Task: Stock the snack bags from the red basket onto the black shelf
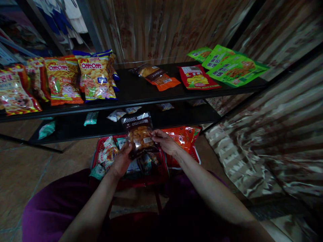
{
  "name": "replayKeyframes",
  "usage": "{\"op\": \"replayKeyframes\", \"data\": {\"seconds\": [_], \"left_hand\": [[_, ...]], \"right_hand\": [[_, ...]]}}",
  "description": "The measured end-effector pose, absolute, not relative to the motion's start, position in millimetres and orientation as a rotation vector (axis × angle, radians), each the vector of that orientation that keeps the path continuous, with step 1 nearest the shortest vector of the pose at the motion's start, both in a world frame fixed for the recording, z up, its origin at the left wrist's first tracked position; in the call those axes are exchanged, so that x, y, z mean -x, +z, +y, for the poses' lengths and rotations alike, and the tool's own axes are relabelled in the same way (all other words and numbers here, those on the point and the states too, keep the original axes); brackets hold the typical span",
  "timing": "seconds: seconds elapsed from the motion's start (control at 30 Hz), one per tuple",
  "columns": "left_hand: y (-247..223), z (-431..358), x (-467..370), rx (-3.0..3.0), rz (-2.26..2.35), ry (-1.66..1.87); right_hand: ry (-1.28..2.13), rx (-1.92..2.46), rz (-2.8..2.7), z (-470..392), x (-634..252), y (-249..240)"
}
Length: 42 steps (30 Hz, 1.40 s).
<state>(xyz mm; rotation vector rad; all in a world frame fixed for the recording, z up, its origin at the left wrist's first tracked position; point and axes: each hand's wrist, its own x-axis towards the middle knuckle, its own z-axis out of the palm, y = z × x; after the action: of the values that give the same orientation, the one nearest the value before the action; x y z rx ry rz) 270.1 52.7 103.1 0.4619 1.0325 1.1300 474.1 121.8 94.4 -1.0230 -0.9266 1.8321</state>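
A dark brown snack bag with a clear window is held up between my two hands, above a red basket. My left hand grips its lower left edge. On its right edge, my right hand pinches the film with thumb and fingers. Inside the basket under the bag lie several small wrapped snacks, some white and red, some teal. Just right of my right hand, orange-red snack packs rest in a second basket with a pale rim.
The black upper shelf bears puffed-snack bags at left, a brown-orange bag, a red bag and green bags. Small packets lie on the lower shelf. A patterned curtain hangs behind and to the right.
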Motion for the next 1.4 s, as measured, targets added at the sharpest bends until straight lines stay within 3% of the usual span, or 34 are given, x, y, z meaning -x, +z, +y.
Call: {"op": "replayKeyframes", "data": {"seconds": [1.4], "left_hand": [[112, 35, -270, -0.436, 1.022, 1.131]], "right_hand": [[1.969, 0.917, -0.894, 106, -485, 94]]}}
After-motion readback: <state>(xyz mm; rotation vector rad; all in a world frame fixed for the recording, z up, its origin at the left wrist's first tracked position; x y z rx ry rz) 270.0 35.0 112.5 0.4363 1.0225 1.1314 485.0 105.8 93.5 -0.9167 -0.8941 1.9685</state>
